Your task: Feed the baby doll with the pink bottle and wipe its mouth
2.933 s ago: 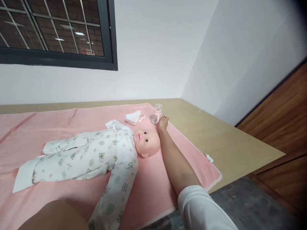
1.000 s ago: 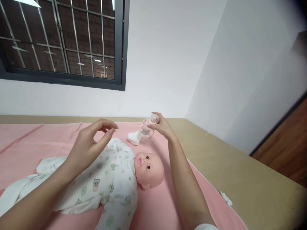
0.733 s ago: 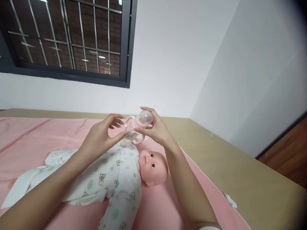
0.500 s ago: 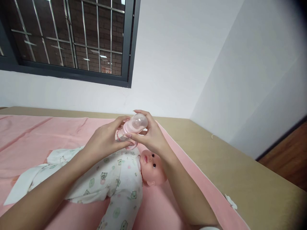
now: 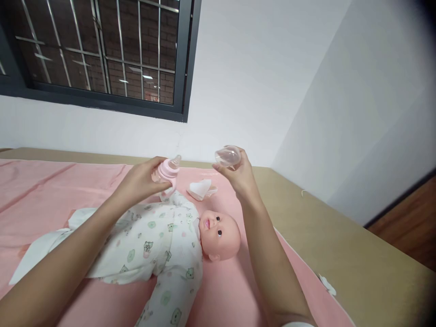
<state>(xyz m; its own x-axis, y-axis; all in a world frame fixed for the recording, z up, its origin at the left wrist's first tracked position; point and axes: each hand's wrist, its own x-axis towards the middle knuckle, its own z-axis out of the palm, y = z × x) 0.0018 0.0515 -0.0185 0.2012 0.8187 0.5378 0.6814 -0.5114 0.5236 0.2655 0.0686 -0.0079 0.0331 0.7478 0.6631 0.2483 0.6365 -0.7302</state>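
Pink-collared clear plastic baby bottle [image 5: 168,169] is in your left hand [image 5: 139,182], held above the doll's far sleeve. Fingers and thumb are closed round it just below the collar. Long axis is tilted: the clear teat points up and to the right in the view, slightly toward the back wall; the body runs down to the left. Most of the body is behind your hand, so can't read its base. One pink handle shows below the collar, by your thumb.

Clear plastic domed cap [image 5: 227,156] is in your right hand [image 5: 241,176], gripped between thumb and fingers, well apart from the bottle. Its long axis lies roughly level across the view, left to right. Can't tell for sure which end is open.

Bald doll in a white print sleeper [image 5: 177,240] lies face up between your forearms, head to the right, feet to the left, near sleeve stretched toward you. It's on the pink blanket [image 5: 221,290], which covers much of the pale wooden table [image 5: 323,231]. White folded tissue-like piece [image 5: 201,189] sits on the blanket just beyond the doll's head, below the gap between your hands. Small white tag-like bit [image 5: 327,285] is at the blanket's right edge. Dark-framed barred window [image 5: 185,91] is in the wall at upper left.
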